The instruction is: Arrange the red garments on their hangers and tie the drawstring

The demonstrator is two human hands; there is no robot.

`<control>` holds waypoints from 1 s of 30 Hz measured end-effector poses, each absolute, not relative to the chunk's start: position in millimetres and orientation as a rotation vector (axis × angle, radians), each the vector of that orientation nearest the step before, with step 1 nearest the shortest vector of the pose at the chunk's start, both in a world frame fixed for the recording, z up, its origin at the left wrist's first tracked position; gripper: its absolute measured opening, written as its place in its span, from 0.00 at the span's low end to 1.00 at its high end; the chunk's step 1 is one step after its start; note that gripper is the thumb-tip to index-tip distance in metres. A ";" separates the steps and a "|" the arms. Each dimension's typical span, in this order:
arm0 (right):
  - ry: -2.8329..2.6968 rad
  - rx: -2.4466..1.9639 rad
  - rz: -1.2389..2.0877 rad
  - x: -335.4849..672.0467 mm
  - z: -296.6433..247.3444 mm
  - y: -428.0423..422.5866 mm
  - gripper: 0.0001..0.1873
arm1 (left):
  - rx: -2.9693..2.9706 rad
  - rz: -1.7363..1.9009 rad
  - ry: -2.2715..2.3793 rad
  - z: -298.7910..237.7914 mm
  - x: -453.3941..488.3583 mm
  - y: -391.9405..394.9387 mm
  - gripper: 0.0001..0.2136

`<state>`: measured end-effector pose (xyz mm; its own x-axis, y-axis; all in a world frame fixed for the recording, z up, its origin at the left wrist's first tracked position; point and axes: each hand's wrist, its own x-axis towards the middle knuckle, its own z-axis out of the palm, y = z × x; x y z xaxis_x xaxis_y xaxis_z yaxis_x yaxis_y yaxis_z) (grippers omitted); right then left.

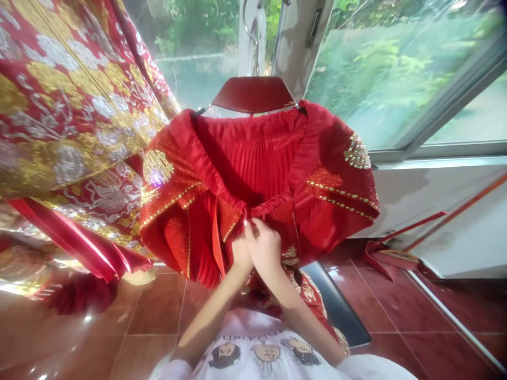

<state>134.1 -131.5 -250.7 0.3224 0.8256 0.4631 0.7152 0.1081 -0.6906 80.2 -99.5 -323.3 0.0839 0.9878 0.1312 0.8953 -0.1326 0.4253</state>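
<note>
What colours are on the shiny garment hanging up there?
The garment is red with gold decorations, seen best in the head view.

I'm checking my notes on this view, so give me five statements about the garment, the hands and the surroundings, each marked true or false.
1. The red garment is clipped to a hanger. True.
2. The left hand and the right hand are far apart, at opposite sides of the garment. False: they are close together at the front of its gathered edge.
3. The hanger's broad panel is bright blue. False: it is dark red.
4. Greenery shows through the window. True.
5. The floor is covered in grey carpet. False: it has reddish-brown tiles.
</note>
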 end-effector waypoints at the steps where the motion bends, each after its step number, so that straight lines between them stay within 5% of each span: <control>1: -1.403 -1.693 0.162 133.0 -252.2 -128.6 0.18 | 2.143 0.563 1.889 -324.2 80.0 -99.4 0.21; 7: -1.406 -1.804 0.184 131.1 -245.7 -118.5 0.15 | 2.159 0.526 1.891 -324.9 80.0 -102.0 0.25; 15: -1.336 -1.722 0.175 134.3 -246.4 -109.2 0.15 | 2.143 0.463 1.880 -309.6 77.1 -104.8 0.14; 30: -1.240 -1.560 -0.011 136.8 -262.3 -103.9 0.16 | 2.178 0.445 1.863 -307.0 75.6 -110.1 0.13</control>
<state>136.8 -103.9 -262.3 0.4541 0.6815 0.5739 0.6919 0.1361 -0.7090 75.6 -110.1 -307.0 0.1406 0.9873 0.0737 0.9141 -0.1581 0.3735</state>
